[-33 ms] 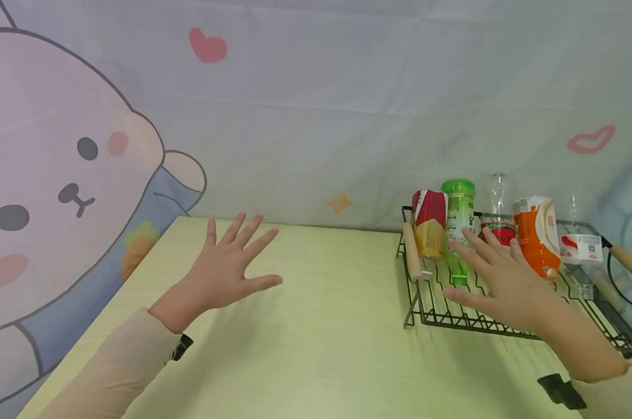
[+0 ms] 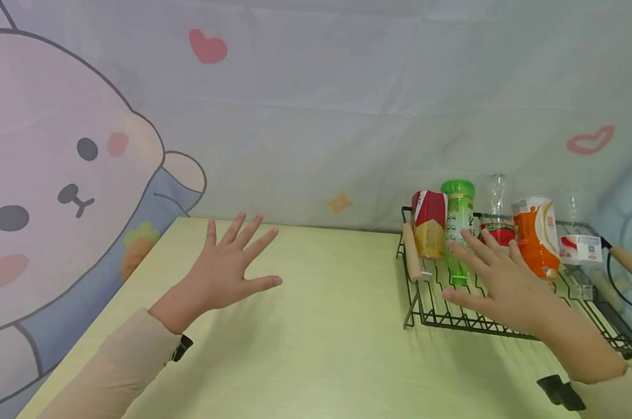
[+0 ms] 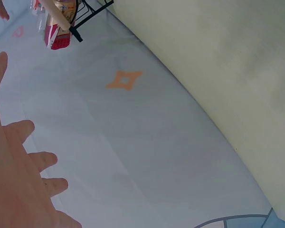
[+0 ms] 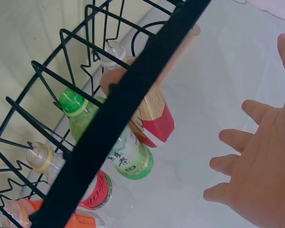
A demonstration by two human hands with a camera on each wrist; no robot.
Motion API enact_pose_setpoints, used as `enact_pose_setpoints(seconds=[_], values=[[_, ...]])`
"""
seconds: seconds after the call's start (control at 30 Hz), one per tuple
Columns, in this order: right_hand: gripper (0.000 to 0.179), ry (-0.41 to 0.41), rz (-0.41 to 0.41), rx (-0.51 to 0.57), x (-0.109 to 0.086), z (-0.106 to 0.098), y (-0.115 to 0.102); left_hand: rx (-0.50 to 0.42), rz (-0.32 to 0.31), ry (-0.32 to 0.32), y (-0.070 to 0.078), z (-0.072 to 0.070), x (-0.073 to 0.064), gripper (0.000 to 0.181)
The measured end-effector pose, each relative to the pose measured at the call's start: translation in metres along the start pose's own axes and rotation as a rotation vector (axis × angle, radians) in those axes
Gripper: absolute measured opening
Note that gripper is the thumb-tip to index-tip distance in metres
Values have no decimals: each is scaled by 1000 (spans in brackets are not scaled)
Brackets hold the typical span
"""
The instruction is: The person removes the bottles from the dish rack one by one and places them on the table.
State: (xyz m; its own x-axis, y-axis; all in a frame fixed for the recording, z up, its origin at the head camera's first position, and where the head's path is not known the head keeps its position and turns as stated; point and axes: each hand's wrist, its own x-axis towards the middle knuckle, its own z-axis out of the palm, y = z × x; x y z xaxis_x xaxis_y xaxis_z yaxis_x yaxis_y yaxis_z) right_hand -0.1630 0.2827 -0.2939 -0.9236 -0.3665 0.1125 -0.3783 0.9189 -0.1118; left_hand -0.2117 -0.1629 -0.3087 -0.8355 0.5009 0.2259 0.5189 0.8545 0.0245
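Note:
My left hand [image 2: 227,270] hovers over the table's left part, fingers spread and straight, holding nothing. Likewise spread and holding nothing, my right hand [image 2: 510,285] is in front of a black wire rack [image 2: 425,320] and overlaps it in the head view. On the rack lie several bottles, caps toward me: a green-capped bottle [image 2: 458,201], a clear one with a red label [image 2: 496,228], an orange and white one [image 2: 536,233] and a clear one with a white label [image 2: 588,247]. A red and gold container [image 2: 429,224] lies at the rack's left end.
Wooden handles are on the rack's left side [image 2: 412,253] and right side [image 2: 630,265]. The pale yellow table [image 2: 321,326] reaches back to a printed cloth [image 2: 316,116] showing a cartoon bear [image 2: 49,174]. A thick black rack bar [image 4: 118,109] crosses the right wrist view.

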Motion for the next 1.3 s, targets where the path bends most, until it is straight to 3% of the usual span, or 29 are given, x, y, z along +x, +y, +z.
enact_pose_setpoints(seconds=[0.2, 0.37, 0.63, 0.83, 1.03, 1.3], values=[[87, 11, 4, -11, -1, -4, 7, -47, 5, 4, 7, 3, 3, 83], [87, 44, 23, 2, 2, -24, 23, -137, 28, 54, 20, 2, 10, 81], [86, 161, 105, 73, 13, -67, 58, -415, 76, 159, 59, 5, 31, 78], [82, 236, 200, 126, 18, -84, 88, -616, 108, 196, 92, 15, 46, 79], [80, 312, 347, 161, 19, -86, 116, -753, 92, 203, 120, 28, 58, 81], [80, 380, 516, 259, 13, -65, 160, -882, 64, 136, 151, 53, 70, 84]])
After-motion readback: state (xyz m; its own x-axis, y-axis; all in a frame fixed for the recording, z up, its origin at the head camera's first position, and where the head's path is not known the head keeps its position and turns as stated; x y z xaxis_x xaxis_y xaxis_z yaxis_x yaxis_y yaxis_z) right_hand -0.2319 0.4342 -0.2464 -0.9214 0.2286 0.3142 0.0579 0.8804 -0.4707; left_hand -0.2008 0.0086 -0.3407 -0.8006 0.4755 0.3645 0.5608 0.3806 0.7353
